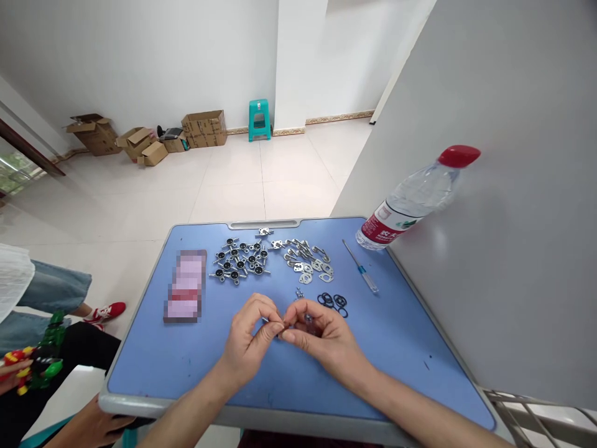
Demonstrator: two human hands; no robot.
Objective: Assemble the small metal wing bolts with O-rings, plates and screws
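My left hand [249, 339] and my right hand [326, 339] meet above the near middle of the blue table [196, 367]. Thumb and forefinger of each are pinched together, fingertips almost touching. Whatever they hold is mostly hidden; a small metallic bit shows by the left fingers. Just beyond the hands lie tiny metal pieces [299, 293], with black rubber rings [328, 301] to the right. Farther off are metal fittings with black round centres [240, 264] at left, and flat metal plates [319, 266] beside small metal levers [301, 249].
A screwdriver [360, 267] lies right of the plates. A red-capped water bottle [405, 202] stands at the right edge against a grey panel [513, 249]. A blurred-out rectangular item [185, 286] lies left. Another person's hand [107, 423] is near the lower left corner.
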